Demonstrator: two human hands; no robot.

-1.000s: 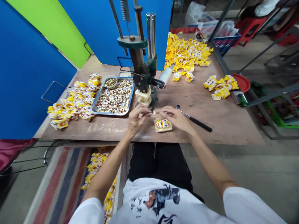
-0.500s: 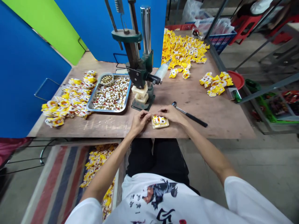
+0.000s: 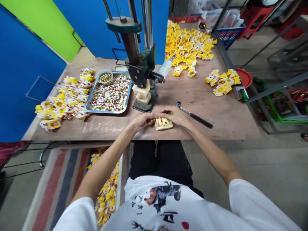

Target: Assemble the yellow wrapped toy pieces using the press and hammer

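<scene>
A small yellow-and-white plastic figure piece lies in a cream-coloured block near the table's front edge. My left hand is closed, its fingertips pinched together at the left side of the figure piece. From above and to the right, my right hand reaches over the far side of the same piece, its bent fingers pressed on it. Anything tiny between the fingertips is hidden. Just behind the hands stands a green hand press with cream jaws. A hammer with a black handle lies right of my right hand.
Left of the press, a metal tray holds many small white-and-gold parts and a round tub of gold balls. Yellow figure pieces lie in a left pile, a far pile and a small right group. A clear bottle leans by the press.
My left fingers have moved in closer to the figure piece and my right fingers have shifted slightly left over it. The whole view has tilted a little; the block and hammer stay put.
</scene>
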